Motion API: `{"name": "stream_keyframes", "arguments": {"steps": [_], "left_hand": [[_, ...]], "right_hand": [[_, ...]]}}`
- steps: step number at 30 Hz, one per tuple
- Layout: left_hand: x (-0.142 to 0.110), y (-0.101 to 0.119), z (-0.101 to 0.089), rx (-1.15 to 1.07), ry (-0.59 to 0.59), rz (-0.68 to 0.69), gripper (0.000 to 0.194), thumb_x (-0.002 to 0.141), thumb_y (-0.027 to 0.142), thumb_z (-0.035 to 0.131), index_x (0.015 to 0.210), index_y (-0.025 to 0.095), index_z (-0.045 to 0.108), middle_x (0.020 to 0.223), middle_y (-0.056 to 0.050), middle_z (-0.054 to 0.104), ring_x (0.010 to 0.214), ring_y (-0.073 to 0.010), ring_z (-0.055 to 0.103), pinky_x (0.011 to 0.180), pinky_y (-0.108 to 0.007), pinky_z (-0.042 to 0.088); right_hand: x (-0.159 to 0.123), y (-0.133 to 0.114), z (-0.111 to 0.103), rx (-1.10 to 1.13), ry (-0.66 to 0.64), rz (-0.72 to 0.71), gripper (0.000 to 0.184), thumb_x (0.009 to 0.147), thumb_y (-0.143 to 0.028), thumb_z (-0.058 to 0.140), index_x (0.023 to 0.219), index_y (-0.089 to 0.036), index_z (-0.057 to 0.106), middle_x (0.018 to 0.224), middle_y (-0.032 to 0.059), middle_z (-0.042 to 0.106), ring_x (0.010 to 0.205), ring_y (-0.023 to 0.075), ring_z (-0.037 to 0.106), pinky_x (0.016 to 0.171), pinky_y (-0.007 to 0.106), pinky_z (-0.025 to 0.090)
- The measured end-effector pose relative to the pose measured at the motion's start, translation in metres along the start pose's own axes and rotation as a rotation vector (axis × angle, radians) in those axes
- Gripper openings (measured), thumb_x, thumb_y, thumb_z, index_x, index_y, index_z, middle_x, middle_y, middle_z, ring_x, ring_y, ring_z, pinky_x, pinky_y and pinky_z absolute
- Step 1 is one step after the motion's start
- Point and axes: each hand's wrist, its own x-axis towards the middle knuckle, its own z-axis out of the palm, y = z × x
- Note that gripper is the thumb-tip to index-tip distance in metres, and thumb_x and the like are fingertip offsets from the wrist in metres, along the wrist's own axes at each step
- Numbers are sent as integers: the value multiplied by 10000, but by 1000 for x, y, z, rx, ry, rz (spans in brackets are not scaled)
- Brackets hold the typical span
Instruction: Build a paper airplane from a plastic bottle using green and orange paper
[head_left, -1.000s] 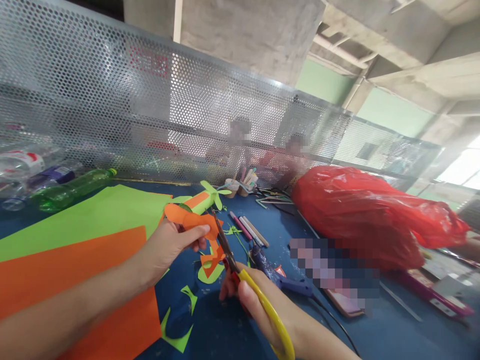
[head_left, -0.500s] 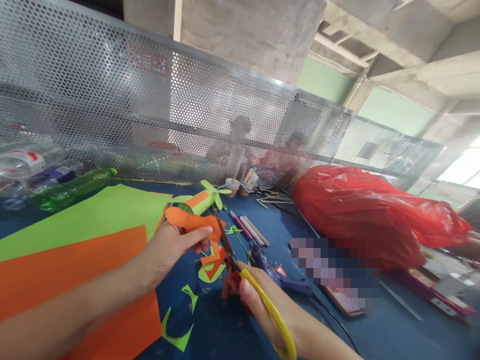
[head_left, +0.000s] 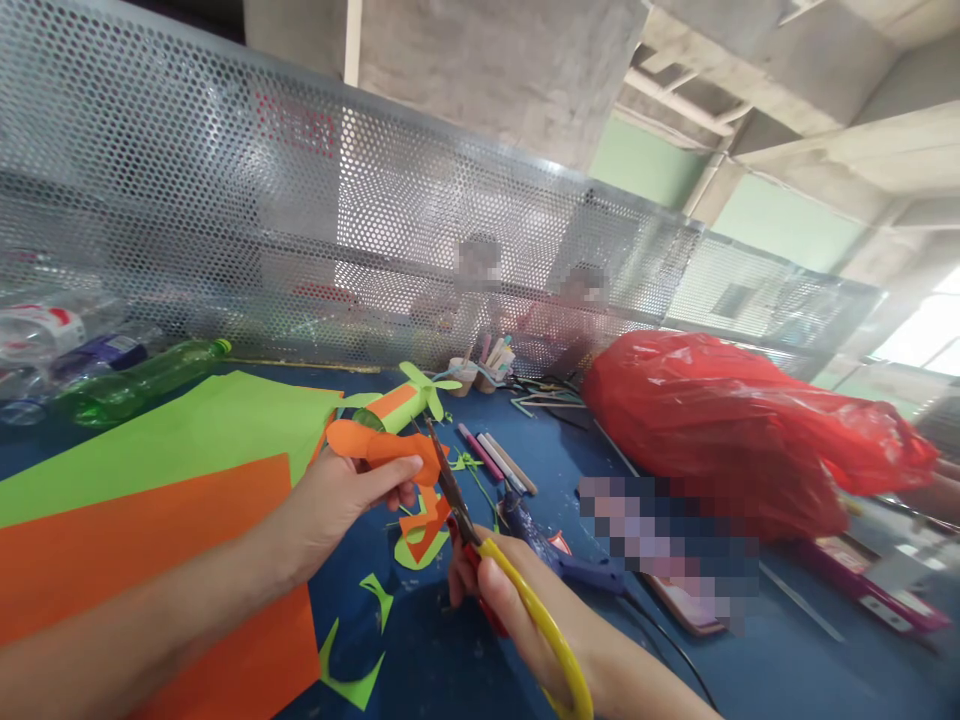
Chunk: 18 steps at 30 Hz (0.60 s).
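My left hand (head_left: 360,490) pinches a piece of orange paper (head_left: 382,447) with a rounded end on the left. In my right hand (head_left: 517,580) are scissors (head_left: 536,610) with yellow and red handles, their dark blades parted a little at the paper's right edge. Just beyond the paper lies a green and orange paper tube (head_left: 397,405) with green petal-like strips at its end. Below my left hand are orange offcuts (head_left: 427,530) and a green paper scrap (head_left: 416,548). Curved green offcuts (head_left: 356,685) lie nearer to me.
Orange sheet (head_left: 247,560) and green sheet (head_left: 225,420) cover the left. Bottles (head_left: 150,380) lie behind. Right of the scissors are markers (head_left: 499,455), a blue glue gun (head_left: 555,555) with cord, a phone-like object (head_left: 690,610) and a red plastic bag (head_left: 720,420). A perforated metal screen (head_left: 285,230) stands behind.
Both hands stay in nearly the same place. The orange paper has shifted only slightly at the scissor blades, and the blades open and close by a small amount.
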Motion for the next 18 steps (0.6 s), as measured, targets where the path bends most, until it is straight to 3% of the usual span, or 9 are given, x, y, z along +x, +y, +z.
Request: {"name": "stream_keyframes", "arguments": {"steps": [18], "left_hand": [[-1,1,0,49,11,-8,252,723,372,664,576,170,626,586,-5,616,578,-121,536,577,-242,414]], "right_hand": [[0,1,1,11,9,80,586,921,-657,112,710,-199,411,661,-9,456,568,122,392,525,246,335]]}}
